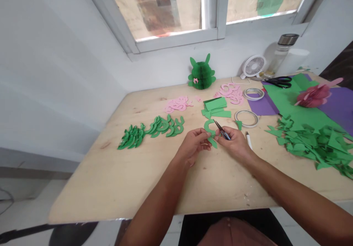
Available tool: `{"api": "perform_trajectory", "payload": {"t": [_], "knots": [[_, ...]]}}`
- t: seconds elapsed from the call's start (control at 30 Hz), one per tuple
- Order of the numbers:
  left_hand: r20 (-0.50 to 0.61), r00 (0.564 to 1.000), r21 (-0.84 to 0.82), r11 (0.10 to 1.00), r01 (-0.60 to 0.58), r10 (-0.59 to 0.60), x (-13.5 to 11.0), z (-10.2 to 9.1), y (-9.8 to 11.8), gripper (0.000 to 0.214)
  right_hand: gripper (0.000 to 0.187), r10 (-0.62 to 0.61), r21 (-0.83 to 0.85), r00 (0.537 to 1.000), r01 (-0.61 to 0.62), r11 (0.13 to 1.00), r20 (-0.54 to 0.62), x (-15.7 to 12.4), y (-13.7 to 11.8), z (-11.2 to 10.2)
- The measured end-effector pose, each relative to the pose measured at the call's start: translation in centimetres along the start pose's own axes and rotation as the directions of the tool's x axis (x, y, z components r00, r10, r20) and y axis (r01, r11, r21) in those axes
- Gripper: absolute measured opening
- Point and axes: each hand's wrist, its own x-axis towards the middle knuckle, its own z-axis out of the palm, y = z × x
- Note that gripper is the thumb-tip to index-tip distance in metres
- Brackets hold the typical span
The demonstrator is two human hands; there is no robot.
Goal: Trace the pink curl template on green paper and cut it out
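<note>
My left hand (195, 143) pinches a curved green paper cutout (209, 125), its hooked top standing above the fingers. Small pointed scissors (222, 129) lie in my right hand (235, 142), blades pointing up and left beside the cutout. The right fingertips also touch the paper's lower part. Whether the blades are parted I cannot make out. Left of my hands are overlapping curved green paper pieces (165, 125) and a tighter pile of small green pieces (132, 136). Green paper strips (216, 104) lie just beyond the cutout.
Pink paper cutouts (178, 104), a green honeycomb-paper figure (202, 76), a white fan (253, 66) and a glass bottle (280, 56) stand or lie toward the wall. Tape rolls (256, 119), a white pen (248, 140), black-handled scissors (281, 81) and green scraps (317, 143) are at right.
</note>
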Motion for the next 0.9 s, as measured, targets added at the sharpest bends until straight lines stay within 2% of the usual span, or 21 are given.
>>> {"api": "perform_trajectory", "payload": {"t": [0.2,0.53,0.9], "knots": [[0.034,0.999,-0.024,0.999,0.042,-0.041,0.17,-0.15,-0.09,0.028,0.015,-0.012,-0.001,1.000,0.012,1.000,0.006,-0.11,-0.20,0.00],[-0.016,1.000,0.005,1.000,-0.022,0.022,0.15,-0.05,0.00,0.025,0.014,0.008,-0.011,0.995,-0.007,1.000,0.098,0.11,0.26,-0.07],[-0.003,1.000,0.030,0.999,-0.027,0.027,-0.10,-0.17,0.26,0.024,0.019,0.036,0.090,0.997,-0.042,0.995,0.075,0.14,0.22,0.03]]}}
